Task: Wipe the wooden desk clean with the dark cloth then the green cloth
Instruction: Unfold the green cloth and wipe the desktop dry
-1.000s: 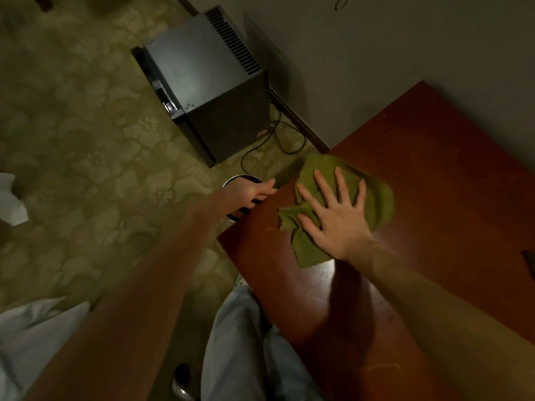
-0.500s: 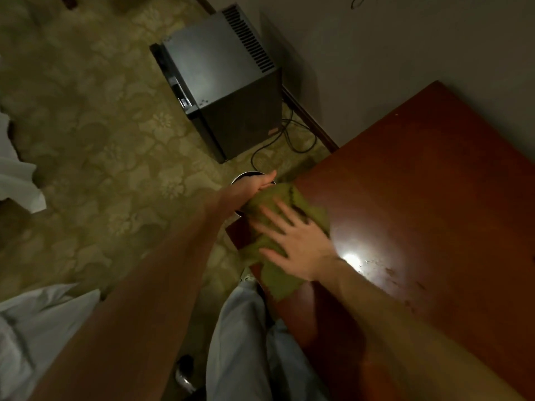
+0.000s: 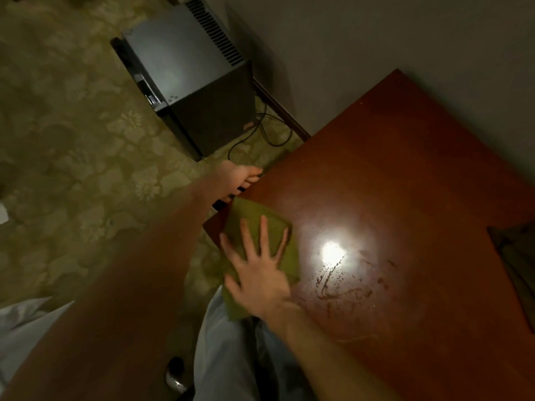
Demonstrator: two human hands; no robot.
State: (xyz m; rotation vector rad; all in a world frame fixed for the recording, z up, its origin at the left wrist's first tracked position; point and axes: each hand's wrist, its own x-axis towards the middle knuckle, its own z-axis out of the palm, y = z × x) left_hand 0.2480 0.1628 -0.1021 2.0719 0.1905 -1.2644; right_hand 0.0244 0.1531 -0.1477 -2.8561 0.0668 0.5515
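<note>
On the head camera I saw the right hand (image 3: 260,274) lying flat, fingers straight and spread, pressing the crumpled olive-green cloth (image 3: 256,215) onto the reddish-brown wooden tabletop (image 3: 405,198) at its 9 o'clock corner. The cloth's lower end hung over the edge. At the cloth's 11 o'clock, the left hand (image 3: 240,180) curled round a dark, mostly hidden object (image 3: 223,202). Dried smears (image 3: 341,282) lay at the cloth's 3 o'clock, and a dark cloth (image 3: 515,256) lay farther out.

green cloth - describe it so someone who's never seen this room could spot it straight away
Find the reddish wooden desk filling the right of the view. At its near left corner, a flat right hand with spread fingers presses the green cloth, which overhangs the edge. It is olive, unlike the dark cloth at the desk's right edge.
</note>
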